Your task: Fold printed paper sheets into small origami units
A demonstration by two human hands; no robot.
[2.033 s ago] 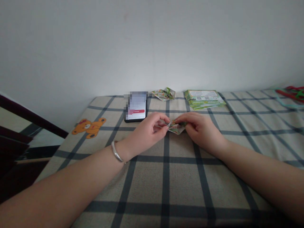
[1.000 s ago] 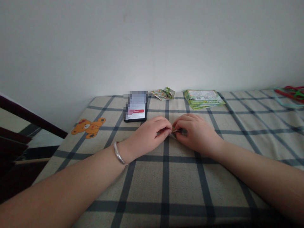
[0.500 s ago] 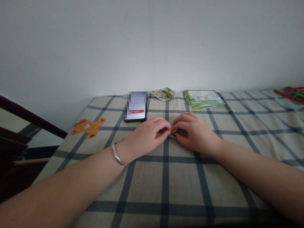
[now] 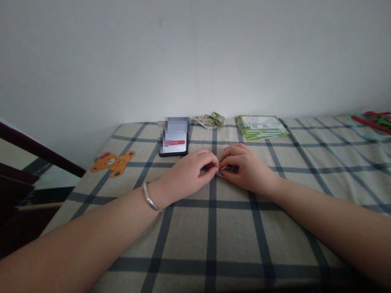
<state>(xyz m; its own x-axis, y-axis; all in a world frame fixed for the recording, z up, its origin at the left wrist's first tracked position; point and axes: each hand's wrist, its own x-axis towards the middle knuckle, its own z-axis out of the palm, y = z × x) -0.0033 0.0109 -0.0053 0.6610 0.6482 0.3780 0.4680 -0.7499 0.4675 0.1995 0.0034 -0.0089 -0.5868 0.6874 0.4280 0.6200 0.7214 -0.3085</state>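
Pale, paper-like scrap (image 4: 219, 174), mostly hidden, sits pinched thumb-to-finger by left hand (image 4: 195, 170) and right hand (image 4: 248, 169); uneven pulling could tear it.

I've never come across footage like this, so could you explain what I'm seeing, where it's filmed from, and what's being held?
There's no machine here. One camera, worn on a person's head, looks forward and down, so you see that person's own left hand, with a silver bracelet on the wrist, and right hand.

The hands meet over a checked cloth, their fingertips pinching a small piece, mostly hidden by the fingers.

Beyond them, near the wall, lie a phone with part of its screen blurred, a crumpled green-patterned scrap and a stack of green printed sheets. An orange bear picture is on the left; something red and green sits at the far right, too unclear to name.
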